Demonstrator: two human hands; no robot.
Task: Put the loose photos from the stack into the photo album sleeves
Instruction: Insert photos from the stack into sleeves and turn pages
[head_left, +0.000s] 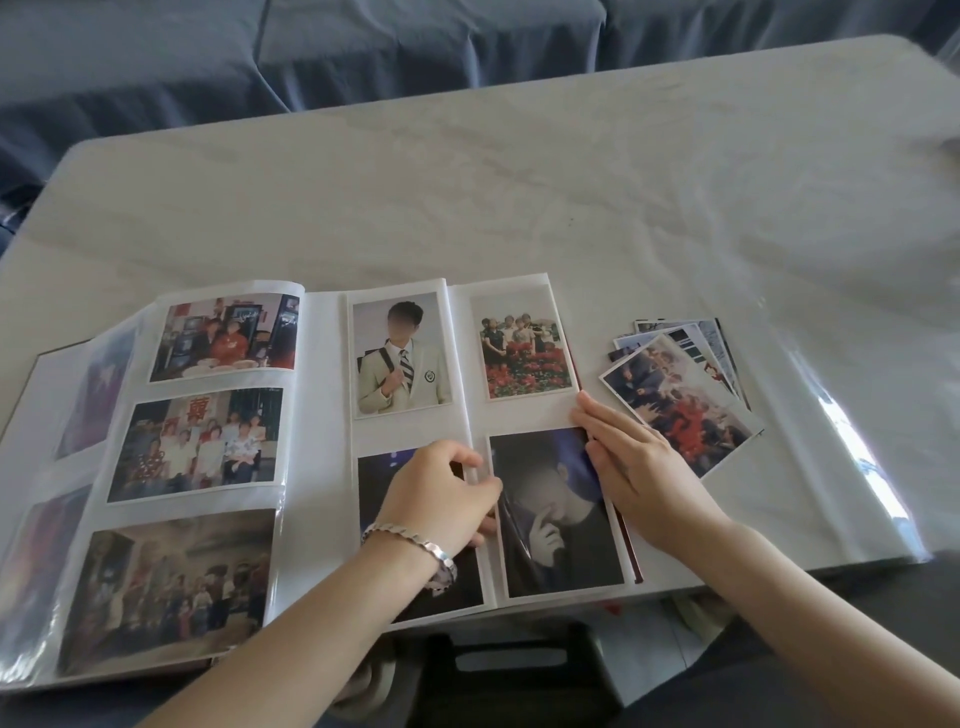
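— Clear plastic sleeve (478, 470), lower right of the album (322, 415): the left hand (441, 499) pinches its edge beside the upright dark photo (561, 525).
— And the right hand (634, 467)?
— Flat, fingers together; the stack (680, 389) lies right of the album, nearer it.

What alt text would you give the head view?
A person's left hand pinches the clear sleeve edge on an open photo album's right page, while the right hand presses flat on the dark portrait photo there. A fanned stack of loose photos lies on the table right of the album.
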